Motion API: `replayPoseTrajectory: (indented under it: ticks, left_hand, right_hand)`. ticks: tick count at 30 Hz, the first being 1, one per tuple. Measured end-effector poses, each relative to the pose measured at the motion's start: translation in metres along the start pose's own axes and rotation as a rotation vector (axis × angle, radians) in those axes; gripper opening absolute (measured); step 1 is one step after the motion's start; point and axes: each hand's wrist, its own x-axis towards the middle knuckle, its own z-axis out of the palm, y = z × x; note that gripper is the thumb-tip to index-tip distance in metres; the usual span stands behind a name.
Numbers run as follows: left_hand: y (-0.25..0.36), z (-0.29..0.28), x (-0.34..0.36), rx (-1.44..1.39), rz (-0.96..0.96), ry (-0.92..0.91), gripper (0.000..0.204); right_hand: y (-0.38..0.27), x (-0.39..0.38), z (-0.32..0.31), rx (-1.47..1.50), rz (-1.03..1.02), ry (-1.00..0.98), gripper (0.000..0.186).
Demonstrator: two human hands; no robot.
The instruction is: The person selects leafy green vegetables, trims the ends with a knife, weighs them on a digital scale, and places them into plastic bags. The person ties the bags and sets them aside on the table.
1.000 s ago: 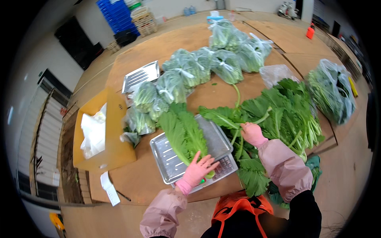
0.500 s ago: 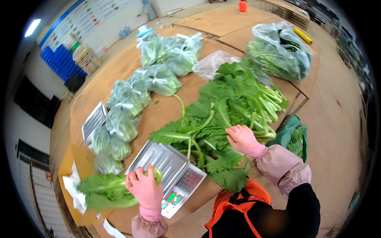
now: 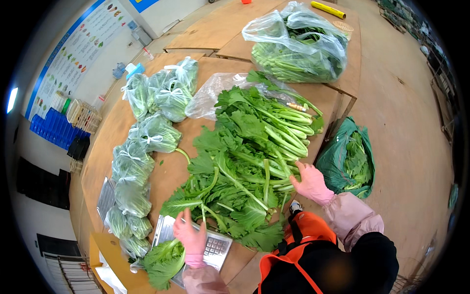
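While the left hand (image 3: 192, 238) spreads over the scale (image 3: 215, 246), the lone leafy head (image 3: 164, 264) beside it overlaps the edge and could slide off if nudged. The right hand (image 3: 311, 184), fingers parted, is at the pile of greens (image 3: 245, 161); a hasty tug might drag stalks off the worktop (image 3: 170, 167)

stacked blue crates (image 3: 54, 129), blue-edged wall poster (image 3: 73, 55), yellow tube (image 3: 328, 9)

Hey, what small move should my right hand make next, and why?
I'd probably close the right hand gently on the green stalks beside it: it sits open right at the edge of them, while the left hand is over at the scale.
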Motion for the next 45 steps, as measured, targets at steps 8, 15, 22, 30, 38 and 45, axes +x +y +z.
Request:
replayPoseTrajectory:
  ticks: [8,15,22,30,38,45]
  left_hand:
    - [0.153,0.104,0.002,-0.109,0.437,-0.099,0.062]
    - [0.1,0.105,-0.023,-0.223,0.075,0.125,0.048]
    - [0.068,0.117,-0.025,-0.215,-0.017,0.035,0.052]
    - [0.072,0.087,-0.021,0.024,0.057,-0.193,0.076]
    - [0.151,-0.112,0.015,0.079,0.322,0.674,0.077]
    - [0.127,-0.114,0.02,-0.006,0.48,0.754,0.061]
  right_hand:
    - [0.016,0.016,0.027,0.179,-0.354,-0.015,0.062]
    - [-0.034,0.008,0.016,0.921,-0.037,0.002,0.052]
    - [-0.083,0.042,-0.024,1.025,0.032,0.079,0.042]
    - [-0.138,0.087,-0.162,1.347,-0.073,-0.094,0.026]
    - [-0.178,0.027,-0.192,1.305,-0.412,-0.325,0.026]
    - [-0.182,0.023,-0.138,1.236,-0.693,-0.707,0.034]
